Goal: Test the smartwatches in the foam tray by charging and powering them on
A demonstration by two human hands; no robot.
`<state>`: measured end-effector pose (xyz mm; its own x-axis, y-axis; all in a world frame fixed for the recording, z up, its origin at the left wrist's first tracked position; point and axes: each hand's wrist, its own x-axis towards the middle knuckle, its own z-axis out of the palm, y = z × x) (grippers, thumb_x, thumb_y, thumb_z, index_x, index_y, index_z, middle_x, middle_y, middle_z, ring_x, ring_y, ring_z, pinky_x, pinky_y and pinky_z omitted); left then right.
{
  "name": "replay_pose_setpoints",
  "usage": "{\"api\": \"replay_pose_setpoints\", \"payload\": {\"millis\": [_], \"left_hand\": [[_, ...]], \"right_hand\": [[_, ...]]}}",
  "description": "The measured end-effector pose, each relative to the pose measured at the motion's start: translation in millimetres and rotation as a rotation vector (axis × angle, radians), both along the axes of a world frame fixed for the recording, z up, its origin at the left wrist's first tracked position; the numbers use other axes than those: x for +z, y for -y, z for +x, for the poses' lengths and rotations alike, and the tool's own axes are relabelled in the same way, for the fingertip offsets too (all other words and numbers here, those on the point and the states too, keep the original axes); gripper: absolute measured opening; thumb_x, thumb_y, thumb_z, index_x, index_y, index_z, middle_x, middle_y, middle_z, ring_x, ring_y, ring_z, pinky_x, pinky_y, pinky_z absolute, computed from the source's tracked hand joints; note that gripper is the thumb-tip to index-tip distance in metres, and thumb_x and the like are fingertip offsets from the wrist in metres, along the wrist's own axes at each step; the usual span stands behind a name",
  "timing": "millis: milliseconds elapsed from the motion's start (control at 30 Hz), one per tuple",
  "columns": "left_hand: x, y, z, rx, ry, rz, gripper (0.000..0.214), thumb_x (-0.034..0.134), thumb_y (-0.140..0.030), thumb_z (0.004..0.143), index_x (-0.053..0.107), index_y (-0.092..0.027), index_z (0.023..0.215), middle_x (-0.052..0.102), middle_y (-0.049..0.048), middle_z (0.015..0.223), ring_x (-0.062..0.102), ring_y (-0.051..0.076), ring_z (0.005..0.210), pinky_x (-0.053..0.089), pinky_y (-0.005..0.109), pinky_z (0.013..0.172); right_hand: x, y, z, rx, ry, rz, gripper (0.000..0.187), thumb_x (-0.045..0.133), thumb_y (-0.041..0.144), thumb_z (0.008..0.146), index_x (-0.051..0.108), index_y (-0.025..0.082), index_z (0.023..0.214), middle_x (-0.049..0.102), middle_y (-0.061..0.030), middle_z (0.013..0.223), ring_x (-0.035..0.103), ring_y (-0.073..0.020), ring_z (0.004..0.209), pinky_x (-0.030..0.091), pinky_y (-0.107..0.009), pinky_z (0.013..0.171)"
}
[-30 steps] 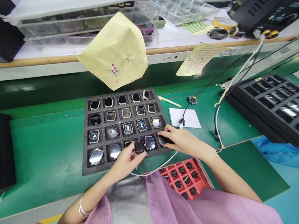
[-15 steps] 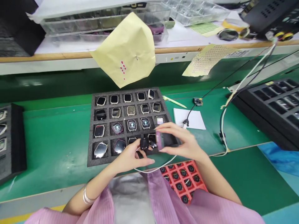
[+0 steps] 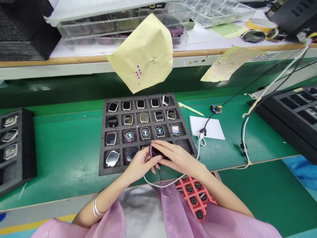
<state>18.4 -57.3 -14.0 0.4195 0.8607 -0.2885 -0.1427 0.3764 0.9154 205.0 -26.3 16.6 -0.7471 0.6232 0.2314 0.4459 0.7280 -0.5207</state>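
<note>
A purple-framed smartwatch (image 3: 154, 151) with a dark screen is held over the front row of the grey foam tray (image 3: 102, 162). My right hand (image 3: 177, 157) is closed on it from the right, fingers across its top and thumb below. My left hand (image 3: 140, 165) is closed at the watch's left side, its thumb against the lower edge. A white cable (image 3: 163, 186) loops from my left hand toward the right. The small black charger on this cable is hidden now behind the watch and fingers. Several smartwatches (image 3: 145, 133) lie in the tray's compartments, some with lit screens.
On my lap a red tray (image 3: 207, 198) holds round black parts. Right of the foam tray lie a white pad (image 3: 214, 127), a green pen (image 3: 190, 108) and a cable connector (image 3: 203, 131). More foam trays (image 3: 28, 142) stand left and right. Yellow paper (image 3: 146, 56) hangs from the shelf.
My right hand has brought the purple smartwatch left to my left hand, where the black charger was visible. Watch and charger were apart; now the watch covers it. The view has shifted slightly.
</note>
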Motion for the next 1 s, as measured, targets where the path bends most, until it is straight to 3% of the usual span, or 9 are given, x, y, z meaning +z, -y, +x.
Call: {"api": "replay_pose_setpoints", "payload": {"millis": [300, 567, 1000], "left_hand": [[1.9, -7, -8, -0.008, 0.073, -0.074, 0.043, 0.067, -0.052, 0.078, 0.055, -0.013, 0.089, 0.059, -0.0026, 0.059, 0.055, 0.008, 0.041, 0.046, 0.019, 0.040], [2.8, -13, -5, -0.059, 0.049, -0.124, 0.049, 0.068, -0.053, 0.077, 0.055, -0.011, 0.098, 0.058, -0.0036, 0.055, 0.054, 0.009, 0.037, 0.045, 0.019, 0.037], [2.4, -5, -7, -0.077, -0.046, -0.082, 0.042, 0.062, -0.054, 0.082, 0.053, -0.014, 0.089, 0.058, -0.0036, 0.051, 0.052, 0.009, 0.035, 0.040, 0.017, 0.035]], "right_hand": [[-6.6, -6, -13, -0.028, -0.016, 0.029, 0.038, 0.056, 0.034, 0.096, 0.057, 0.011, 0.127, 0.066, -0.0168, 0.120, 0.065, -0.0289, 0.108, 0.056, -0.045, 0.090], [-27.0, -5, -6, -0.093, -0.222, -0.108, 0.045, 0.067, 0.037, 0.089, 0.057, 0.018, 0.129, 0.068, -0.0124, 0.118, 0.066, -0.0253, 0.106, 0.055, -0.039, 0.094], [-24.7, -4, -5, -0.040, -0.268, -0.122, 0.051, 0.070, 0.041, 0.086, 0.057, 0.017, 0.129, 0.068, -0.0132, 0.118, 0.065, -0.0250, 0.109, 0.053, -0.039, 0.097]]}}
